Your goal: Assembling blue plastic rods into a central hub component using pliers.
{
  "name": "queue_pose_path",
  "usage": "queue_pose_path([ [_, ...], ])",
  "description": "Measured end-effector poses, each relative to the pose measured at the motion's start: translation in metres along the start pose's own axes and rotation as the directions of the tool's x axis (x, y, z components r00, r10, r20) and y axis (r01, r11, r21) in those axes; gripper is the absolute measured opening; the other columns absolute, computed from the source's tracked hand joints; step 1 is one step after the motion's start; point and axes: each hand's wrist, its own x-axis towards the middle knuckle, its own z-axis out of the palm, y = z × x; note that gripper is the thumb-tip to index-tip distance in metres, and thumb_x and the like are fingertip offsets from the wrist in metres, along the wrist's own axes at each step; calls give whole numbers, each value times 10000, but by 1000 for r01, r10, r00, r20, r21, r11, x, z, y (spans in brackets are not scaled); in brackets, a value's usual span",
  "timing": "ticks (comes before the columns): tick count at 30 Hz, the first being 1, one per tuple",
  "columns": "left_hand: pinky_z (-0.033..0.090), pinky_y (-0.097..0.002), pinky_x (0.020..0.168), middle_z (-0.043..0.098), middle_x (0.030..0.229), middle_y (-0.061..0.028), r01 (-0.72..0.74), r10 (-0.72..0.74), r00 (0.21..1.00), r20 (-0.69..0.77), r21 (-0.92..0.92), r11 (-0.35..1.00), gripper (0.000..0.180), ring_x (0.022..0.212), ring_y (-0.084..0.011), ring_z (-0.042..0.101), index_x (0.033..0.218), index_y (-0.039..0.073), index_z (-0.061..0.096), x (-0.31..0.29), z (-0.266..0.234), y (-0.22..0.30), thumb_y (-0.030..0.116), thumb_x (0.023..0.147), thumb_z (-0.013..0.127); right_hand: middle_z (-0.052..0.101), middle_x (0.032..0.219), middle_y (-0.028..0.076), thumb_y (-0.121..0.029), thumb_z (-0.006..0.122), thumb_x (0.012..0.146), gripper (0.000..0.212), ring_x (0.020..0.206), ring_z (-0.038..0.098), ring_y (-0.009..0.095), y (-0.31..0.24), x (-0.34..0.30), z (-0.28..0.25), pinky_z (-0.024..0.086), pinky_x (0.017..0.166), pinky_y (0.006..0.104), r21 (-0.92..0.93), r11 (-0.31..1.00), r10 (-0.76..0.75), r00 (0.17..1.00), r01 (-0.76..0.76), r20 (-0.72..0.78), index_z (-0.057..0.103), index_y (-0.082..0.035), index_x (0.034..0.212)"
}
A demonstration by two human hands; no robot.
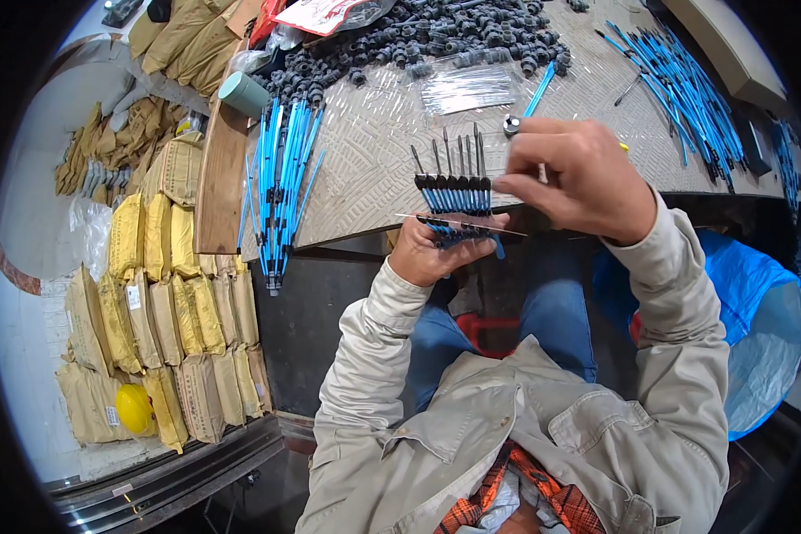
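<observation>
Head view looks down on a seated person in a beige work jacket, both hands raised at the near edge of the bench, just above the middle of the frame. Their left hand is curled shut around a row of blue tubes with black fittings and thin metal pins; the pins stand upright side by side above the fist, and a further thin pin lies crosswise over the fingers. The right hand comes in from the right, its fingers bent and pinching the right end of that row, thumb and forefinger touching the outermost pieces.

On the bench, a loose bundle of long blue tubes lies at the left, its ends hanging over the near edge. A heap of small black fittings fills the top centre, with a clear plastic bag of metal pins just below it. Another spread of blue tubes lies at the upper right. A pale green cup sits at the bench's left corner.

Stacked yellow and tan sacks fill the left of the frame, with a yellow hard hat at the lower left. A blue plastic bag sits at the right.
</observation>
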Motion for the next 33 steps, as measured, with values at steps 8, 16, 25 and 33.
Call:
queue_pose_path([
  [8,480,-230,785,666,965,-103,-28,25,1000,18,152,988,250,828,-144,630,977,-5,660,2,-2,2,19,728,665,568,882,85,-95,579,814,152,737,522,195,32,-18,2,417,648,257,101,993,55,998,-55,5,591,-26,949],
  [16,483,-255,809,655,979,-141,-72,63,996,66,148,986,258,871,-181,629,980,-24,652,1,-8,-1,18,726,667,364,1383,124,-94,498,846,503,1280,344,268,77,-29,87,324,1036,349,-6,980,-197,974,199,113,366,-44,1329],
  [25,486,-300,841,639,998,-179,-22,7,991,137,107,994,262,935,-244,621,974,-36,648,2,-14,0,-23,713,657,331,1412,76,-221,516,804,596,1309,303,225,73,-18,90,234,1084,362,-436,873,-156,973,217,171,337,-77,1355],
  [33,491,-298,831,639,1007,-175,-139,127,976,176,57,989,266,929,-241,625,964,-12,658,4,-18,-4,-45,701,642,282,1437,48,-372,517,822,649,1318,278,201,69,-21,77,179,1096,364,-229,946,-178,959,228,220,293,-119,1377],
])
